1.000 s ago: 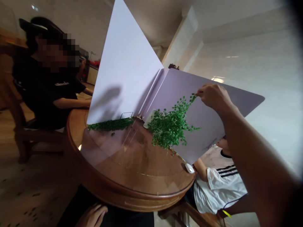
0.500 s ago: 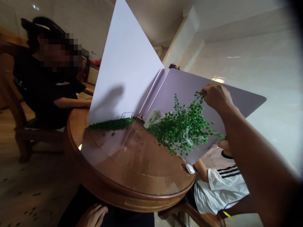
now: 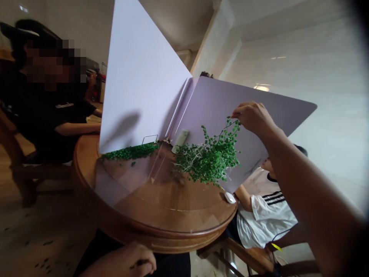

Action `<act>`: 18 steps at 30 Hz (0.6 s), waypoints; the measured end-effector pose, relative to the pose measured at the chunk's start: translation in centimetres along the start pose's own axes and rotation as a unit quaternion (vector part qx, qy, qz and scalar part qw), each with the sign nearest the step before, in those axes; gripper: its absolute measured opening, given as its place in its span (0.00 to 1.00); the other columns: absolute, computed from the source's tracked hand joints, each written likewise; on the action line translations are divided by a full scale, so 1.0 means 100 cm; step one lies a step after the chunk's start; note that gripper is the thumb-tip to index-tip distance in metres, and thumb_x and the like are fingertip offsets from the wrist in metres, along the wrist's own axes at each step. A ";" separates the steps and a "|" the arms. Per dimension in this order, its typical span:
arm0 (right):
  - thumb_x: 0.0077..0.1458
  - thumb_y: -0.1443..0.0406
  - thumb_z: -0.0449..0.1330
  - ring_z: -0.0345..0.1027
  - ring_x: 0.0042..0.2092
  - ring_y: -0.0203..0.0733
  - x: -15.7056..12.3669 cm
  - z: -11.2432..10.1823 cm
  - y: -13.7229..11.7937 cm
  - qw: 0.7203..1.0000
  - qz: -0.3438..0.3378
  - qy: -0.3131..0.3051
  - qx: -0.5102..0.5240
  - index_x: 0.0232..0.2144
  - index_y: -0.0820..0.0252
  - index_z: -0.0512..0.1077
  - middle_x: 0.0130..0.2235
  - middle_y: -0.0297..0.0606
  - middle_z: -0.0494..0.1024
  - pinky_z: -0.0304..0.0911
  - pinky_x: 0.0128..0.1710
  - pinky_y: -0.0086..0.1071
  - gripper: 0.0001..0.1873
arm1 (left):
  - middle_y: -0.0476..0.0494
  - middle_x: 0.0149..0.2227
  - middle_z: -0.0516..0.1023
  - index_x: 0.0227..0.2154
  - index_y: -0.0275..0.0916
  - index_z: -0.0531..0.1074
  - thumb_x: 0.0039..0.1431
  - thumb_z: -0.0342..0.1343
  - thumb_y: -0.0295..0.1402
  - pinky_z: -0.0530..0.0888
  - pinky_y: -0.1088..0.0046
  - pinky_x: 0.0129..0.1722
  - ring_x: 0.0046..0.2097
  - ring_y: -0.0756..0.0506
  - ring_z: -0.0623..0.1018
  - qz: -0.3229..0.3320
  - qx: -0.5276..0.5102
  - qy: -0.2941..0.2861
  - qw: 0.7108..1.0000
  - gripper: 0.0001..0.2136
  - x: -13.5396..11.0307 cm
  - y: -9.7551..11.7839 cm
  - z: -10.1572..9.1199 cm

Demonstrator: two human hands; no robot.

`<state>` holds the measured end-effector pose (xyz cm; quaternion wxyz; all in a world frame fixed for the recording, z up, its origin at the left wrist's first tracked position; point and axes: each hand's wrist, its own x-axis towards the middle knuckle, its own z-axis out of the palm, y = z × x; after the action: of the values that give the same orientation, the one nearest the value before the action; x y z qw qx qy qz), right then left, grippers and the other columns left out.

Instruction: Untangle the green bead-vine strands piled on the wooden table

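Observation:
My right hand (image 3: 253,117) pinches the top of a bushy clump of green artificial-looking sprigs (image 3: 209,159) with small round leaves. The clump hangs down over the far right of the round wooden table (image 3: 173,211), in front of the purple-grey panel (image 3: 225,104). Low in the view, my left hand (image 3: 135,259) hovers by my lap with its fingers curled and nothing visible in them. More green sprigs (image 3: 129,152) lie along the foot of the tall white panel (image 3: 141,77). A pale rectangular object (image 3: 180,141) leans behind the held clump, partly hidden.
A person in black (image 3: 49,111) sits at the left, forearm by the table. Another person in a white shirt (image 3: 265,204) sits at the right, partly behind my arm. A white computer mouse (image 3: 230,197) lies at the table's right edge. Green bits dot the floor.
My right hand and the hanging sprigs have shifted slightly left, and the clump has drawn narrower. My left hand has risen and moved right from my thigh, fingers curling. The whole view has shifted a little.

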<state>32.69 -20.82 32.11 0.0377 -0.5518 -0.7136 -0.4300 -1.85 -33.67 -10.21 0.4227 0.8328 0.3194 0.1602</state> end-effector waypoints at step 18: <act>0.69 0.67 0.52 0.70 0.45 0.48 -0.013 0.008 -0.007 0.999 -0.027 -0.023 -0.016 0.33 0.55 0.80 0.42 0.41 0.81 0.56 0.45 0.41 0.17 | 0.35 0.55 0.77 0.55 0.39 0.74 0.65 0.57 0.30 0.59 0.56 0.57 0.58 0.35 0.70 0.316 0.517 0.229 0.762 0.16 0.238 0.199 -0.214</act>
<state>32.99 -21.28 30.48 0.0004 -0.5425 -0.7219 -0.4296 12.24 -13.61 18.39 -0.2325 0.9173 0.1600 0.2809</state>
